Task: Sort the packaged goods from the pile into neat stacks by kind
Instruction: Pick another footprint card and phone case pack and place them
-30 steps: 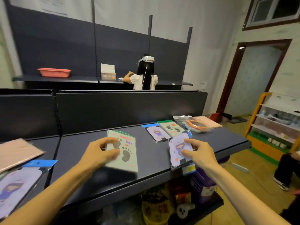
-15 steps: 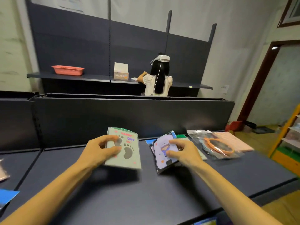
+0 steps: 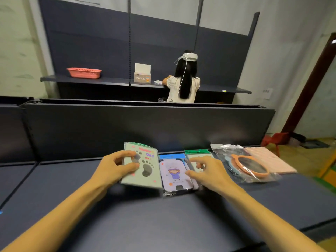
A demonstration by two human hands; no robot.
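My left hand (image 3: 112, 170) grips a pale green packet with footprint cut-outs (image 3: 145, 168), tilted just above the dark shelf (image 3: 163, 215). To its right a purple packet with a cartoon figure (image 3: 173, 174) lies flat on the shelf, on top of a blue-topped one. My right hand (image 3: 209, 173) rests at that packet's right edge with fingers spread, thumb touching it. Partly under those fingers lies another green-topped footprint packet (image 3: 197, 153). Further right sit a clear bag holding an orange-rimmed mirror (image 3: 251, 166) and a flat pink pack (image 3: 272, 160).
A dark upright panel (image 3: 145, 128) closes the shelf's back. Beyond it a person (image 3: 183, 82) stands facing another shelf with a red basket (image 3: 84, 72) and a small box (image 3: 142, 75). A red chair (image 3: 276, 140) stands on the floor at right.
My right hand carried the purple packet from the shelf's front edge to the back row and laid it flat, then spread its fingers. My left hand kept hold of the green packet.
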